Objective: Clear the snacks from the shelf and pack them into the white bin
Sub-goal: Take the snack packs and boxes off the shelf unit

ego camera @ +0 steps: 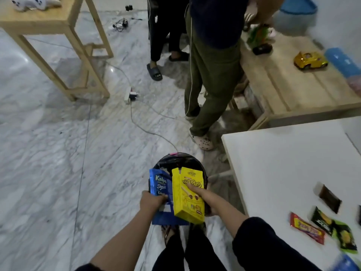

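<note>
A person looks down at their own two hands, held over a round bin lined with a dark bag, which stands on a marble floor. The left hand has its fingers curled around a blue pack, above the bin's near left rim. The right hand grips a yellow box, thumb across its front, just right of the blue pack and touching it. Right of the bin is a white shelf top. On it, well right of the bin, lie a brown packet, a red packet and a green packet. Beyond the bin stands another person in green trousers.
</note>
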A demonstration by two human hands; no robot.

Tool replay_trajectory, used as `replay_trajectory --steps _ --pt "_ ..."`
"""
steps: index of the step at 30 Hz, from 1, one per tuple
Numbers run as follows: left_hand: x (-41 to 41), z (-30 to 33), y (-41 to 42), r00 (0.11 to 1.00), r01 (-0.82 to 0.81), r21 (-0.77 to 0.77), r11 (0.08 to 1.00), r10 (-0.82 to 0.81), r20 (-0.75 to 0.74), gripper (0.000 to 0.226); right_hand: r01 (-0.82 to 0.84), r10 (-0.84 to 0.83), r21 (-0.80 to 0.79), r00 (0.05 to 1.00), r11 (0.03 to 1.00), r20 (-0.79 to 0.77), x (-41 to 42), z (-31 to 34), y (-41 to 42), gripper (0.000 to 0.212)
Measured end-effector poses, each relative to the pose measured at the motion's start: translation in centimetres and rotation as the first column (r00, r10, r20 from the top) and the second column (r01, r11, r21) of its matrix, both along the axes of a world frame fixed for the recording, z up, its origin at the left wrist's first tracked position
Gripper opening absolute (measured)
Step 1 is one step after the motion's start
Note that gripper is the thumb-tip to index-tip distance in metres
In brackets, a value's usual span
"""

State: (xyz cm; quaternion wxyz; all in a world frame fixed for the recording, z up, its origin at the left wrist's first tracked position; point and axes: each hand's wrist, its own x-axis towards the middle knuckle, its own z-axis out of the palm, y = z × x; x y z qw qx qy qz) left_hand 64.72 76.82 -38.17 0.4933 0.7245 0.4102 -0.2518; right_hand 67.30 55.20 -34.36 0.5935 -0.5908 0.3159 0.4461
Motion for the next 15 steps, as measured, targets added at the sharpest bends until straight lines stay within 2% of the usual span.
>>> replay_trajectory --steps 4,6,8,10,12,14,15 --pt "1.8 -3.1 0.4 0.994 0.05 0.008 0.999 -0.049 -0.096 0.075 0.01 -0.012 -0.016 0.996 1.0 -0.09 2.1 -3.7 1.0 0.077" --pt "3.0 -5.1 0.6 0.992 0.049 0.003 0.999 -0.049 -0.114 0.074 -0.019 0.011 -0.068 0.993 0.997 -0.114 3.5 -7.1 0.9 0.084" --pt "4.4 -5.9 0.4 0.992 0.052 -0.009 0.999 -0.053 -0.114 0.057 0.01 -0.015 -0.038 0.993 0.999 -0.12 4.8 -11.7 0.5 0.092" --pt "5.9 -7.2 0.1 0.995 0.019 -0.038 0.999 -0.023 -0.098 0.038 -0.002 -0.01 -0.066 0.983 0.998 -0.184 6.6 -11.1 1.4 0.095" --pt "7.4 -8.5 0.2 0.996 -0.041 -0.072 0.997 0.035 -0.078 0.05 -0.023 0.01 -0.054 0.972 0.998 -0.235 8.7 -10.1 2.4 0.087" --pt "8.6 -10.6 0.5 0.999 -0.042 -0.12 0.992 0.038 -0.036 0.078 -0.006 -0.02 -0.101 0.966 0.995 -0.257 10.2 -11.0 2.2 0.078" --pt "8.9 -12.2 0.7 0.999 -0.032 -0.121 0.992 0.03 -0.016 0.092 0.007 -0.045 -0.138 0.96 0.99 -0.275 10.8 -12.0 2.2 0.081"
